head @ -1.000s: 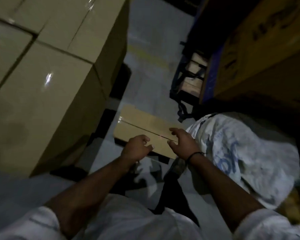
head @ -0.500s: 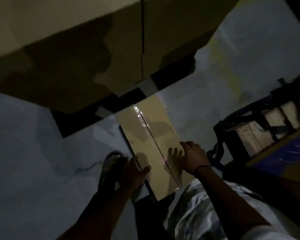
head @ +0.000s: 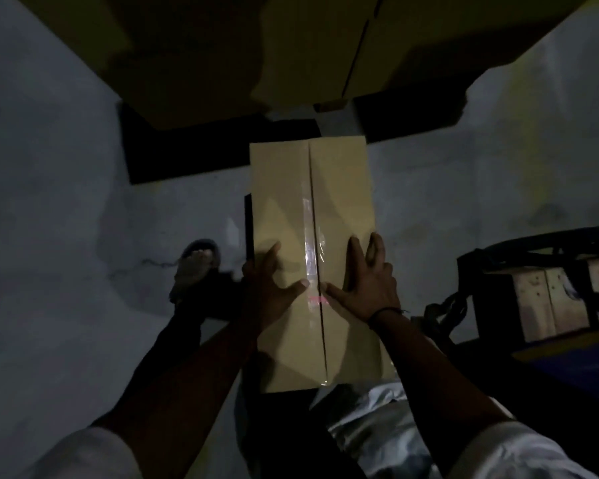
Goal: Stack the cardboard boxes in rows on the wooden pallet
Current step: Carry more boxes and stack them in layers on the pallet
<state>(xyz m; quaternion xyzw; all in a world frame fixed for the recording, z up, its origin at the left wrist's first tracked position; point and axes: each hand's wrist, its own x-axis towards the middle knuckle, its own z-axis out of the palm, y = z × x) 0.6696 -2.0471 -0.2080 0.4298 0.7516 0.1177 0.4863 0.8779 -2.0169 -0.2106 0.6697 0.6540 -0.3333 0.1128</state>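
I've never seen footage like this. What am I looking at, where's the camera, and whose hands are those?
No machine here: a person wears a camera on the head, so this one view looks down at their own arms. The left hand and right hand lie spread on top of a taped cardboard box, fingers reaching its side edges; it is too dark to tell whether they clasp it. Ahead stand the stacked boxes. A sandalled foot stands on the grey floor, and a white sack shows at the bottom of the view.
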